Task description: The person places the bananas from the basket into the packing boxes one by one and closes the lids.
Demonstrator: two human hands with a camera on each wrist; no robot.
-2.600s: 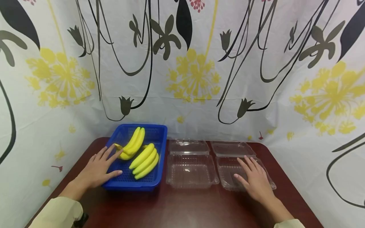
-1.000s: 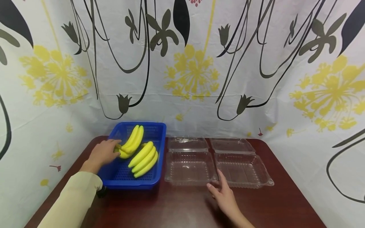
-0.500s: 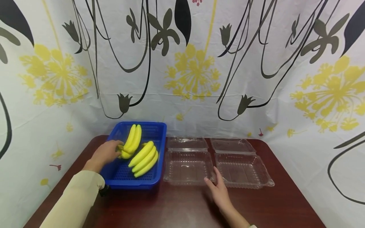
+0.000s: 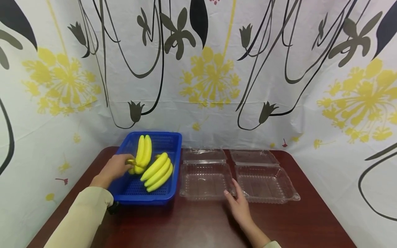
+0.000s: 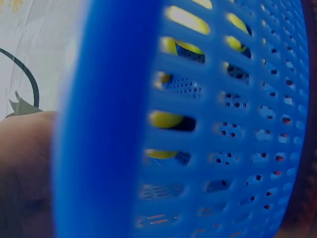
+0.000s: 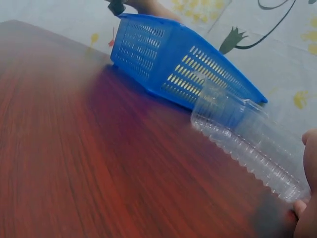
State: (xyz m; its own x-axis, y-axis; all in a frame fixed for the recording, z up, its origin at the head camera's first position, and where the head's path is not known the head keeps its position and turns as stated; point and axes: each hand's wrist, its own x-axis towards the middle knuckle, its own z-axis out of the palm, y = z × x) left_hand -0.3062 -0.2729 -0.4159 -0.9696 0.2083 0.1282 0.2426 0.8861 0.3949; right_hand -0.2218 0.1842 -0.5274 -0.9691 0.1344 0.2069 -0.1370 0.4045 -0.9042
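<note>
In the head view, my left hand [image 4: 115, 168] reaches over the left rim of the blue basket [image 4: 167, 195] and grips the stem end of a banana bunch [image 4: 144, 151]. This bunch lies with its tips toward the back. A second banana bunch [image 4: 159, 174] sits to its right in the same basket. My right hand [image 4: 240, 206] holds the front right corner of the left clear plastic container [image 4: 201, 182], thumb at the front and index finger along the side. The right wrist view shows fingertips [image 6: 300, 206] low at the container's corner. In the left wrist view, the basket wall [image 5: 114, 119] covers most of the hand's work.
Another clear plastic container [image 4: 263, 182] stands just right of the first, and both have their lids folded open toward the back. All stand on a dark red wooden table [image 4: 192, 227]. A patterned curtain [image 4: 198, 79] closes off the back and sides.
My left hand has gone from spread to gripping the bunch, whose tips have swung left. My right hand has moved left from the right container to the left one's corner, which has shifted slightly.
</note>
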